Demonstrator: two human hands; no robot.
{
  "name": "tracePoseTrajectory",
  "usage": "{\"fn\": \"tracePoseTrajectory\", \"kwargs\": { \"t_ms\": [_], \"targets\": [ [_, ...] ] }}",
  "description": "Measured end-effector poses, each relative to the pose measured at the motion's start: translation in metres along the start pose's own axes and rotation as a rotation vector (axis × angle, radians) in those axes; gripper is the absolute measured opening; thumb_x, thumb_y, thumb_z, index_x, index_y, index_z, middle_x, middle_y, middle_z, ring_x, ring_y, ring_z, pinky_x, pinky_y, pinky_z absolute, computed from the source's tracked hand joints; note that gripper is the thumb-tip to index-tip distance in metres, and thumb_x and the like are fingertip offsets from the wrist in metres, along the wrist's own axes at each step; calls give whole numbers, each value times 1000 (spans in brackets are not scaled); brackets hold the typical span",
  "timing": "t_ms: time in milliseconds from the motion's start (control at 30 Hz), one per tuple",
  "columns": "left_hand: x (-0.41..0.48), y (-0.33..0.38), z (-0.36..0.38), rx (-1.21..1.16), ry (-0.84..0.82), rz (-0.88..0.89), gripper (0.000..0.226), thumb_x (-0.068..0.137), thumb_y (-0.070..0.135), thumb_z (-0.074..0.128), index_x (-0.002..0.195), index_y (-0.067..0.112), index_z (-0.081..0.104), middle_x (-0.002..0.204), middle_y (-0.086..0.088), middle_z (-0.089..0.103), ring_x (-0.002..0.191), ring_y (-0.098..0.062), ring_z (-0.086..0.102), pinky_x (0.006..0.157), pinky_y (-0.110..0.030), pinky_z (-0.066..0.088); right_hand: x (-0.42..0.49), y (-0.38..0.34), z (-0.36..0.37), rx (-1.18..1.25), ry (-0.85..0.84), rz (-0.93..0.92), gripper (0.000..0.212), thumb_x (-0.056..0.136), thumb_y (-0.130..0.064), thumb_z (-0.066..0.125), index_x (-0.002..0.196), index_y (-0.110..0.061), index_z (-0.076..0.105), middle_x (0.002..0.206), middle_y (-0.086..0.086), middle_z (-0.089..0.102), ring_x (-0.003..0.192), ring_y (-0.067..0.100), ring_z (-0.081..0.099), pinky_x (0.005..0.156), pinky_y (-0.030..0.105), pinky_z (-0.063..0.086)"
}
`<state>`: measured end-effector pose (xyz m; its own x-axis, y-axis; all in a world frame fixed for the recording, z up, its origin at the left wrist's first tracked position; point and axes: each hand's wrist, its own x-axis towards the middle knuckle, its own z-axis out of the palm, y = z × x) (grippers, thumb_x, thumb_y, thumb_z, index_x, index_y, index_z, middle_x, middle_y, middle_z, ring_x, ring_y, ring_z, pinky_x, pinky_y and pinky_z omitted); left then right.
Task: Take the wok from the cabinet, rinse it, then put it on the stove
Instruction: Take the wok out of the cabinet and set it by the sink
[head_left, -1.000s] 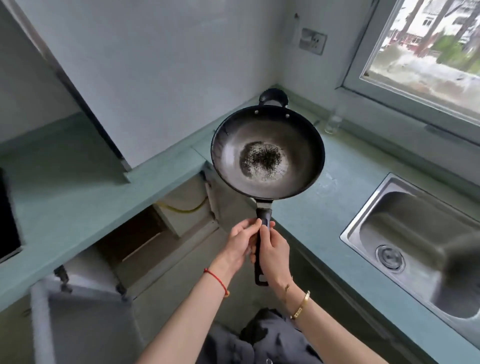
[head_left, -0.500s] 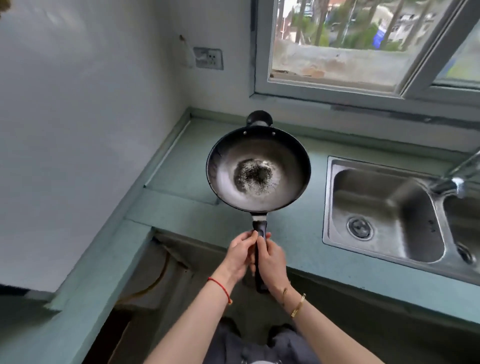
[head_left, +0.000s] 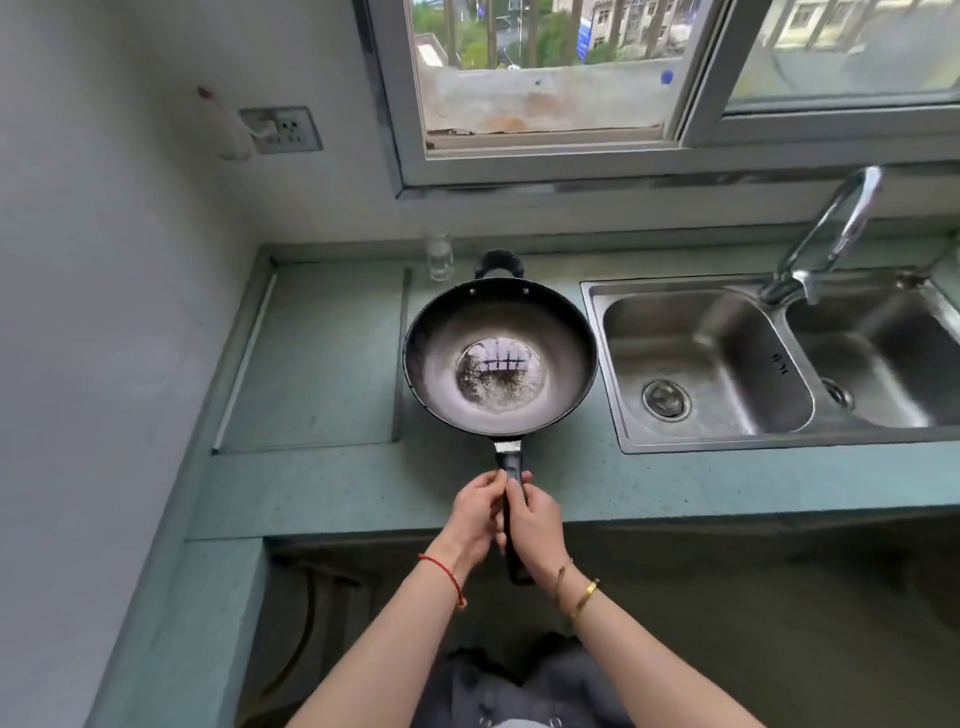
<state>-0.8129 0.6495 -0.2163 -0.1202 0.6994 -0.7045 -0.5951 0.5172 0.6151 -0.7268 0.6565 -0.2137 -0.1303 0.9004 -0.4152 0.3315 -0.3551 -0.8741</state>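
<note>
Both hands are clamped on the wok's long black handle (head_left: 511, 499): the left hand (head_left: 475, 514) wraps it from the left, the right hand (head_left: 535, 519) from the right, thumbs meeting on top near the pan end. The butt of the handle pokes out below the wrists.

From that grip the wok (head_left: 500, 358) reaches away from the person, bowl up and roughly level, above the green countertop (head_left: 675, 483). Whether it rests on the counter or hangs just over it cannot be told. Its bottom shows a mottled, speckled patch that mirrors the window, so it may hold residue or a film of liquid. The small loop handle (head_left: 498, 262) sits on the far rim.

Just right of the wok lies the steel double sink (head_left: 701, 364), with the tap (head_left: 831, 234) arching over the divider between the basins. A clear glass (head_left: 439, 255) stands at the far edge of the counter, near the wok's far-left rim.

The step in hand looks like carrying the wok to the sink for rinsing. To do it well, keep the two-handed hold firm, since the bowl's weight sits far out from the grip. Swing right, clear the sink's raised lip, lower the bowl into the left basin under the spout, and only then free one hand for the tap.
</note>
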Motion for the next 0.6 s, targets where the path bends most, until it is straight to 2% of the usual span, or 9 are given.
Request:
{"fn": "tracePoseTrajectory", "kwargs": {
  "t_ms": [133,233,267,400,533,600],
  "targets": [
    [1,-4,4,-12,-3,-27,23,104,21,44,113,4,57,97,-3,74,27,-5,30,31,-11,24,2,6,-3,3,18,23,39,102,-26,48,66,-14,58,67,11,65,63,25,60,64,41,53],
    [2,-7,6,-8,-1,-42,19,104,20,45,109,6,56,99,-3,74,27,-6,31,31,-11,25,4,11,-7,-19,27,29,39,102,-27,49,66,-16,59,64,4,64,57,14,59,53,21,47],
    [2,-8,7,-14,-1,-46,19,104,20,44,110,6,56,99,-3,74,27,-6,31,30,-11,25,5,12,-8,-13,23,37,39,102,-28,49,67,-15,60,62,4,64,54,12,59,49,19,46],
    [3,-11,10,-27,1,-43,25,104,19,44,120,2,53,105,-6,72,26,-6,31,30,-12,26,6,15,-11,38,-9,58,38,103,-27,48,75,-5,63,56,5,62,37,5,54,38,20,43],
    [5,-14,13,-10,-1,-36,24,104,18,43,119,2,54,114,-11,68,27,-6,31,30,-12,27,7,17,-17,19,-3,48,39,103,-27,48,72,-6,61,53,2,60,35,2,53,38,17,42],
    [7,-16,15,-15,4,-33,27,104,19,44,121,0,54,106,-10,69,27,-7,31,30,-11,26,8,17,-19,37,-22,62,38,103,-26,47,73,-6,59,49,0,58,34,4,52,37,18,42]
  ]
}}
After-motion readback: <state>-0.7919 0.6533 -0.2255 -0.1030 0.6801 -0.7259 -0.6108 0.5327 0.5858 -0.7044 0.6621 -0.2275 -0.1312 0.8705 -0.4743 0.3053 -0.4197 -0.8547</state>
